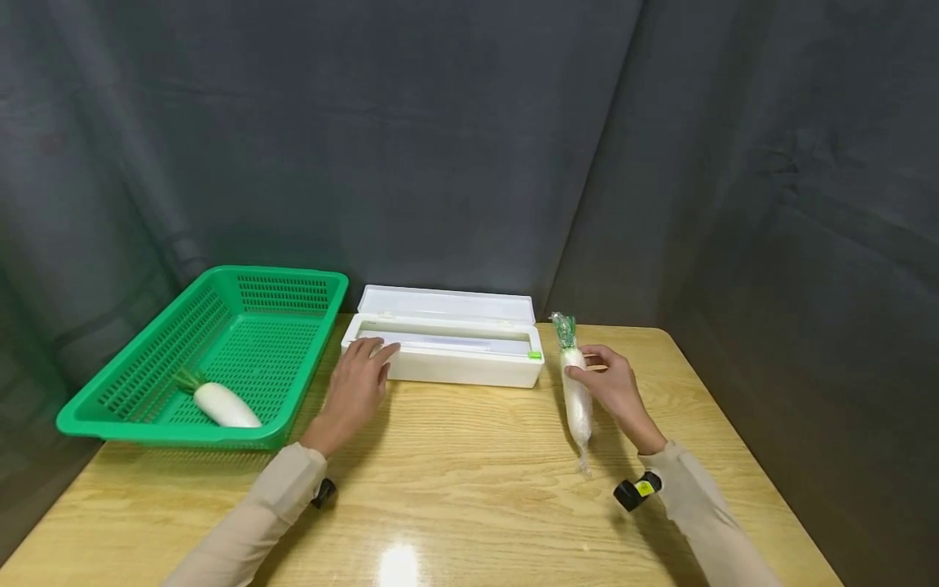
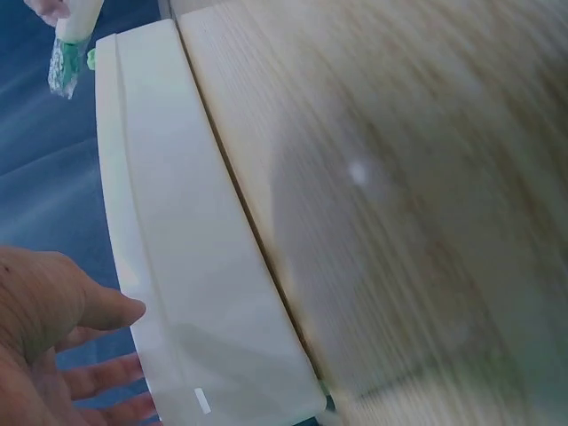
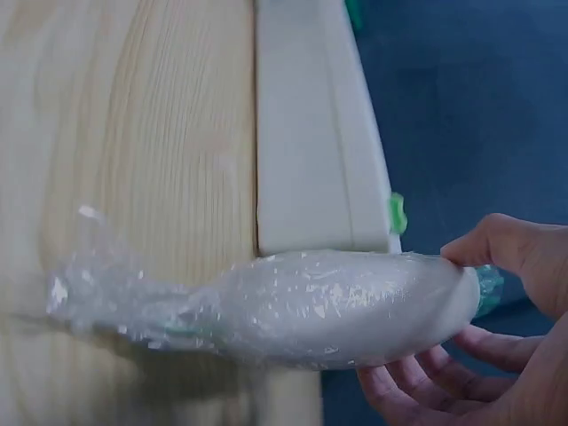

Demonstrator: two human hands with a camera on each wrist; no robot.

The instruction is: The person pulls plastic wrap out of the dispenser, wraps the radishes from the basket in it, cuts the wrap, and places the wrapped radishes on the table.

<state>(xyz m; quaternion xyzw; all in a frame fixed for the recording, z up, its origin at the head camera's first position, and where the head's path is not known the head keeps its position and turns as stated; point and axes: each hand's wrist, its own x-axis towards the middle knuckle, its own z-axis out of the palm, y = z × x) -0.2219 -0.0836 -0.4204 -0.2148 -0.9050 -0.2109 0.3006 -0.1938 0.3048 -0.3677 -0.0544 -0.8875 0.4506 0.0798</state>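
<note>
My right hand (image 1: 612, 381) grips a white radish (image 3: 355, 306) wrapped in clear plastic film, thumb on one side and fingers curled on the other. Twisted film trails from the radish's tip, and its green stalks show through film at the top end. Just left of it stands a white cling film dispenser (image 1: 462, 371) with its lid (image 1: 447, 304) up and a green slider (image 1: 535, 355) at the right end. Over the dispenser's left front corner is my left hand (image 1: 358, 383), its fingers loosely spread, nothing held.
A green plastic basket (image 1: 293, 383) stands at the left of the wooden table (image 1: 469, 489), with an unwrapped radish (image 1: 225, 405) lying in it. Dark grey curtains (image 1: 411, 147) hang behind the table and along the sides.
</note>
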